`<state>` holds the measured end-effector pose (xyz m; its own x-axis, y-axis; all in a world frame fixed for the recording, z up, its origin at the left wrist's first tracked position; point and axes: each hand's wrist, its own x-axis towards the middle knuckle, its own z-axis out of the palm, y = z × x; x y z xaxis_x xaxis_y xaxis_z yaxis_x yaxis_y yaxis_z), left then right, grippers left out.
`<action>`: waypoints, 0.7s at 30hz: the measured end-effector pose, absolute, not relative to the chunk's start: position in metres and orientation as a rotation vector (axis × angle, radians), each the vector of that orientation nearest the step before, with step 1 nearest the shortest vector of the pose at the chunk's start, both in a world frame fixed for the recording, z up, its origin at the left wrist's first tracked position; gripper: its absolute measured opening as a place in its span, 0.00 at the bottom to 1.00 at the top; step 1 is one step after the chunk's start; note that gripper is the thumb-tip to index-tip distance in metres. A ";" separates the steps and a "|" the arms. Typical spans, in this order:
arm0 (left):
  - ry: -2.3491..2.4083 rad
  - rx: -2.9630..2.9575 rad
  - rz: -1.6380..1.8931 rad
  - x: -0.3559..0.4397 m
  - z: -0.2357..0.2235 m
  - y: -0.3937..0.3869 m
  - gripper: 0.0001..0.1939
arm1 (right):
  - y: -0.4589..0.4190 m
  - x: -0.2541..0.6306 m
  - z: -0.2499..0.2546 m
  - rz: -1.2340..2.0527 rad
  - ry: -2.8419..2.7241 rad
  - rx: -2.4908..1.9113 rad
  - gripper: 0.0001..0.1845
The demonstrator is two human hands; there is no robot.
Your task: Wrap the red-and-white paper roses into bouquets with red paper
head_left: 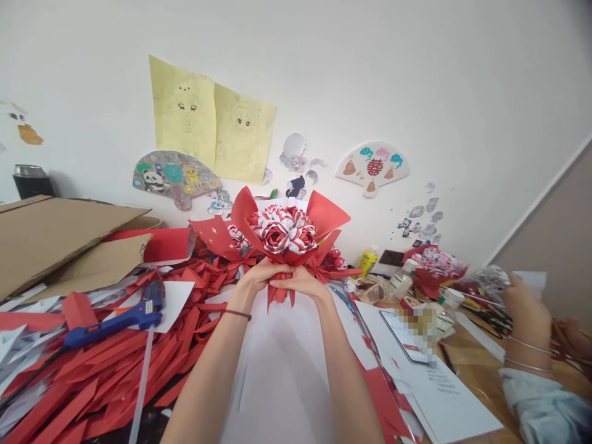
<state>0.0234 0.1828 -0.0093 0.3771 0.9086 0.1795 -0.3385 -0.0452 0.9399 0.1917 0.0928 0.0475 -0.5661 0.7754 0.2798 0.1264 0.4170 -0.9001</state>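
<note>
A glue gun [115, 320] lies on a heap of red strips [106, 376] at the left, well apart from the hands. Both forearms reach straight forward over white paper [277, 370], converging toward the middle. The left hand [259, 277], a thin band on its wrist, is curled closed around the gathered base of the bouquet [282, 231], thumb side up. The right hand [300, 282] touches it from the right, fingers folded shut over the same red wrap, knuckles bent, wrist slightly lower. The bouquet stands upright above the two fists, in front of the wall, its red-and-white paper roses ringed by red wrap points. Far right, another person's hand [527, 314], bangles on its wrist, rests near the cluttered tabletop; whether it grips anything cannot be told.
</note>
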 end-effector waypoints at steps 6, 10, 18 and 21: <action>0.530 1.165 1.158 0.023 -0.010 0.181 0.19 | 0.142 0.182 0.024 1.166 -1.941 -0.796 0.36; 0.556 0.974 1.117 0.020 -0.004 0.178 0.18 | 0.146 0.213 0.027 1.178 -1.872 -0.775 0.45; 0.331 1.089 0.980 0.009 -0.010 0.178 0.17 | 0.126 0.236 0.045 1.049 -1.879 -0.890 0.34; 0.163 1.211 0.976 0.006 -0.021 0.181 0.20 | 0.123 0.241 0.049 0.970 -1.888 -0.901 0.31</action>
